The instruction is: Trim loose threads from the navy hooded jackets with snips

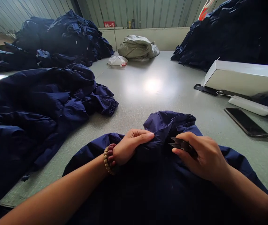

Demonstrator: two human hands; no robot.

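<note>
A navy nylon jacket [164, 184] lies bunched on the table right in front of me, with a fold raised in the middle. My left hand [131, 147] grips that raised fold, and a beaded bracelet [109, 158] circles its wrist. My right hand [203, 156] holds small black-handled thread snips [180, 145] against the fabric, their blades pointing left. Part of the snips is hidden by my fingers.
Heaps of navy garments [42, 103] cover the left of the grey table [152, 90], and more rise behind [63, 40] and at right [225, 37]. A white box [244, 78], white device [248, 104] and smartphone [246, 122] lie at right. A grey sack [137, 47] sits at the back.
</note>
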